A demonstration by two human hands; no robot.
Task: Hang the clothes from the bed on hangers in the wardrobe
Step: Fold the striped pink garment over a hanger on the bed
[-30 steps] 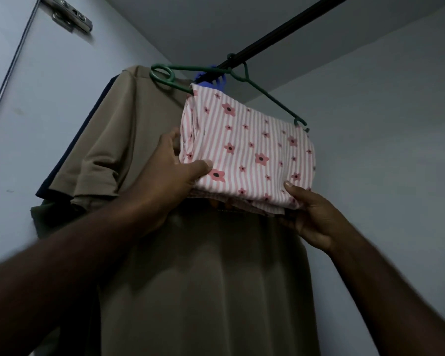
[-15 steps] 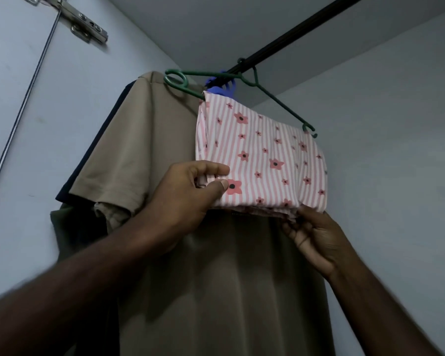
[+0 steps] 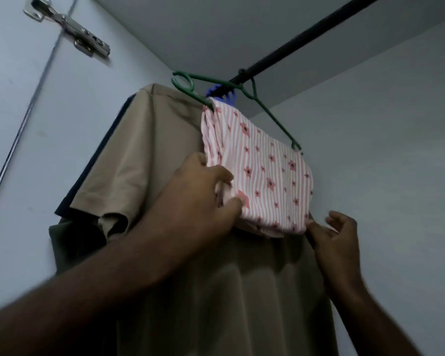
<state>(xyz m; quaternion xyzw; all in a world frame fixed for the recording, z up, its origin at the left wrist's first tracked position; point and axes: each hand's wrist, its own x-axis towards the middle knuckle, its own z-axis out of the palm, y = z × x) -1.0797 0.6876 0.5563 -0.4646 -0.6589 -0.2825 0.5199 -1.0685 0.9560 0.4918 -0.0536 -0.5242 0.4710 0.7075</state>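
A folded pink-and-white striped garment with red flowers [image 3: 265,173] is draped over the bar of a green hanger [image 3: 244,92], which hooks on the black wardrobe rail [image 3: 308,37]. My left hand [image 3: 203,194] pinches the garment's lower left edge between thumb and fingers. At the lower right corner my right hand [image 3: 337,232] touches the cloth from below, its fingers loosely bent. Whether it grips the cloth cannot be made out.
A beige short-sleeved shirt [image 3: 144,163] hangs just behind and left of the striped garment, with darker clothes behind it. A blue hanger hook [image 3: 222,95] sits on the rail. A metal door hinge [image 3: 75,29] is at the upper left; wardrobe walls close in on both sides.
My left hand has shifted from under the garment's lower left edge to pinching it. My right hand slid down to the lower right corner and its fingers have loosened. The view tilted slightly.
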